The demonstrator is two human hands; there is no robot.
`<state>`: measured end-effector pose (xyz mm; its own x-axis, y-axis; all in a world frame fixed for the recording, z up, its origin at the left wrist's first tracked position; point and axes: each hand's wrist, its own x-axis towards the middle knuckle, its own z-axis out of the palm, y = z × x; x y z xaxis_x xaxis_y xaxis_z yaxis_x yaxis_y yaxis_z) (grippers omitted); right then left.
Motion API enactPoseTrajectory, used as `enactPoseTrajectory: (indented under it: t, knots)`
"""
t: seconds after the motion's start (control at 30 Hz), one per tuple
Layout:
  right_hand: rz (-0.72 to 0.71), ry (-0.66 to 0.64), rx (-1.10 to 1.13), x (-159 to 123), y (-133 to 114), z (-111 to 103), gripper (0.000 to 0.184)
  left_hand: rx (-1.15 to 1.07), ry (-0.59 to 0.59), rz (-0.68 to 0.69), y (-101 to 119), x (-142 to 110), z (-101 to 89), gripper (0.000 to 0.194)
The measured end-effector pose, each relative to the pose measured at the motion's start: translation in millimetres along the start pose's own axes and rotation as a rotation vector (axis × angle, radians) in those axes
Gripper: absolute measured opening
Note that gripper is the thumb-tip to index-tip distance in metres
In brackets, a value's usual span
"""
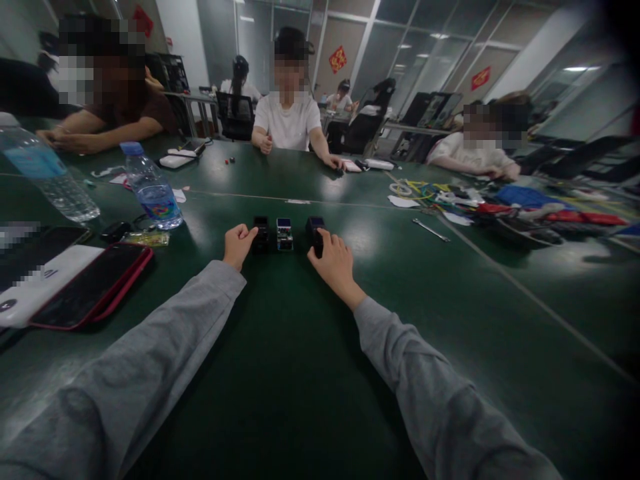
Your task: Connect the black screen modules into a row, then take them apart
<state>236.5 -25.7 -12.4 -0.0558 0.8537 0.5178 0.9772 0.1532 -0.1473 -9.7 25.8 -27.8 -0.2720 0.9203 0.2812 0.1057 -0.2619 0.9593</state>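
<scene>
Left hand (239,247): thumb at left black block (261,230); can't tell grip.
Right hand (334,260): clamped around right black block (315,224), seemingly steadying it.
Circuit module (285,235): between, untouched.

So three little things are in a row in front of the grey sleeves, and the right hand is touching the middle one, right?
Not quite: the right hand is touching the black block at the right end, not the middle circuit-board device. The head view shows it.
</scene>
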Motion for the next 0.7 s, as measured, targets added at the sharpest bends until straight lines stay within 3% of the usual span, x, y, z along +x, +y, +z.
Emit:
enactPoseTrajectory:
  t: [0.3, 0.53, 0.7]
  knots:
    - [0.048, -0.003, -0.054, -0.4, 2.3, 0.9, 0.049, 0.020, 0.044, 0.033, 0.6, 0.6, -0.2, 0.046]
    - [0.021, 0.068, -0.029, -2.7, 0.3, -1.0, 0.048, 0.146, 0.061, 0.183, 1.0, 1.8, 1.0, 0.014]
    - [-0.026, 0.143, -0.015, -4.1, -5.0, -5.9, 0.047, 0.196, 0.048, 0.150, -2.3, 0.8, -1.1, 0.022]
